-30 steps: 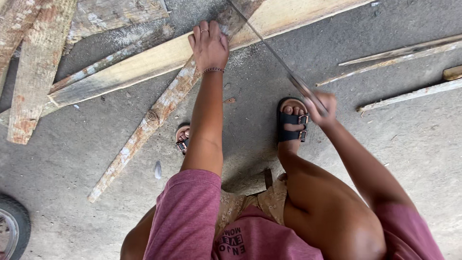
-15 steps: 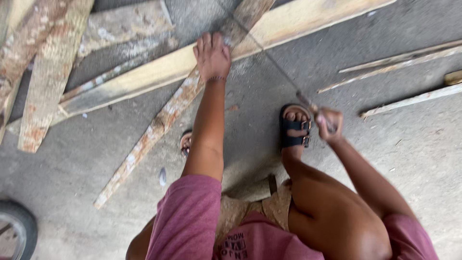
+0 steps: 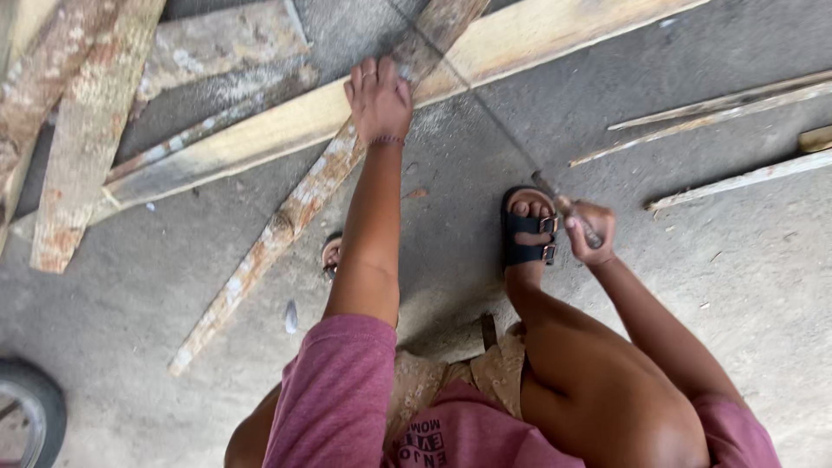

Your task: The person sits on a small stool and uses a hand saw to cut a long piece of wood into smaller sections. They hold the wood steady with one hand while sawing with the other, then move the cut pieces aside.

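Pressing weathered, paint-flecked plank [image 3: 295, 208], left hand [image 3: 379, 100] flat; right hand [image 3: 588, 232] gripping saw [image 3: 485, 108].

No packages, labels, signs, screens.

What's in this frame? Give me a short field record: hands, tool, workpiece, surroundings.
left hand: pressed flat on the weathered strip, holding it down
right hand: closed around the saw handle
saw: thin blade running from the right hand up across the wood, blurred
weathered strip: narrow, flaking, lying diagonally over the pale plank
pale plank: long, lying on the concrete floor
sandalled foot: beside the right hand
thin slats: on the floor at right
tyre: bottom-left corner, partly visible
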